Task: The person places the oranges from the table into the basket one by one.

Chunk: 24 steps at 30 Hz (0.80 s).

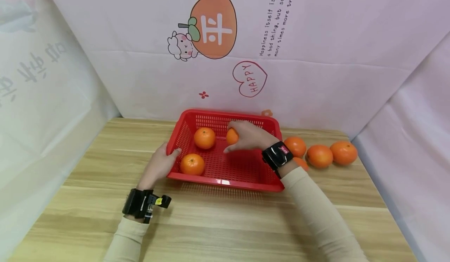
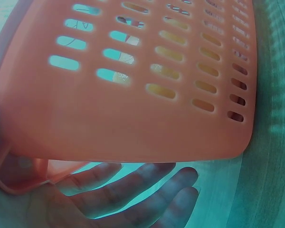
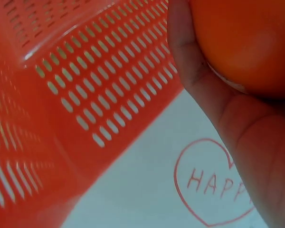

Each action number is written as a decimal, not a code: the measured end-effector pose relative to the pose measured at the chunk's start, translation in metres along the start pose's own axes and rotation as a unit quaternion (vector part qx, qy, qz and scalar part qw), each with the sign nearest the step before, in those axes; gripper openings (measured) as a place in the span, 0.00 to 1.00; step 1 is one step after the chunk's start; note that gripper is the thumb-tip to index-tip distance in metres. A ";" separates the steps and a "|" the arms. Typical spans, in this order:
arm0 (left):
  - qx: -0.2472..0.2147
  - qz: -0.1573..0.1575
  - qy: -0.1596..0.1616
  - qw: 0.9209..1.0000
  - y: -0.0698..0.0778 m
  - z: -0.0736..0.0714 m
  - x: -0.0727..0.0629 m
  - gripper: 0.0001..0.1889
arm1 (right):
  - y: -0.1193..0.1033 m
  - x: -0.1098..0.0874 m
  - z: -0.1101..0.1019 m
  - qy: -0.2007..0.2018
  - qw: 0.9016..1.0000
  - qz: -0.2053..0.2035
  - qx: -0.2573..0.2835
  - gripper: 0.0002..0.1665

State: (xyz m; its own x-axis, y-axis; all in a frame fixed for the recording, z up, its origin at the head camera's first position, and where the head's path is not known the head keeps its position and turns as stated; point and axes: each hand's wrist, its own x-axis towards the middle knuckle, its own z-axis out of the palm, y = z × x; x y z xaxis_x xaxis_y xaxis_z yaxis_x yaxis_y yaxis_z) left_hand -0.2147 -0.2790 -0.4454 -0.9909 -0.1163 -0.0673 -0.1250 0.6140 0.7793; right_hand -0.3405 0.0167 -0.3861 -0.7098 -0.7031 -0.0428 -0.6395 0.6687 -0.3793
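Observation:
A red plastic basket with slotted walls stands on the table, and two oranges lie in its left part. My left hand grips the basket's left rim, thumb over the edge; in the left wrist view its fingers extend along the outside of the wall. Inside the basket, toward the back, my right hand holds another orange, partly covered by the fingers. The right wrist view shows this orange against the palm, but whether it touches the basket floor I cannot tell.
Right of the basket several oranges lie on the wooden table, one partly hidden by my right wrist. A printed white cloth hangs close behind the basket, and more cloth hangs at both sides.

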 end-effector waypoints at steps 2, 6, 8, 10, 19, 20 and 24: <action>0.002 0.001 0.000 1.000 0.000 -0.001 0.000 0.25 | -0.001 0.005 0.003 -0.005 1.000 -0.002 0.001 0.45; 0.003 -0.002 -0.003 1.000 0.001 -0.001 0.000 0.25 | -0.003 0.014 0.009 -0.021 1.000 -0.005 -0.004 0.44; 0.002 -0.004 -0.003 1.000 0.001 -0.001 -0.001 0.26 | -0.004 0.018 0.012 -0.027 1.000 -0.007 -0.010 0.43; 0.001 -0.005 -0.002 1.000 0.001 -0.001 0.000 0.26 | -0.005 0.023 0.014 -0.030 0.999 -0.007 -0.016 0.42; -0.004 -0.011 -0.003 1.000 0.001 0.000 -0.001 0.26 | -0.005 0.043 0.026 -0.051 0.998 0.015 -0.038 0.45; -0.005 -0.012 -0.003 1.000 0.001 0.000 -0.001 0.26 | -0.005 0.045 0.027 -0.054 0.998 0.015 -0.038 0.46; -0.011 -0.014 -0.004 1.000 0.001 0.000 -0.002 0.25 | -0.008 0.052 0.029 -0.064 0.997 0.016 -0.046 0.47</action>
State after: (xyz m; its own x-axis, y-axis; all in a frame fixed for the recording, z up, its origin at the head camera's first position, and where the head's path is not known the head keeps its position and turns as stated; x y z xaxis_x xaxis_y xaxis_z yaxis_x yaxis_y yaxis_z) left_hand -0.2130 -0.2783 -0.4444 -0.9875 -0.1264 -0.0940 -0.1512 0.5931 0.7908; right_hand -0.3638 -0.0320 -0.4120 -0.6903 -0.7024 -0.1736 -0.6458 0.7063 -0.2900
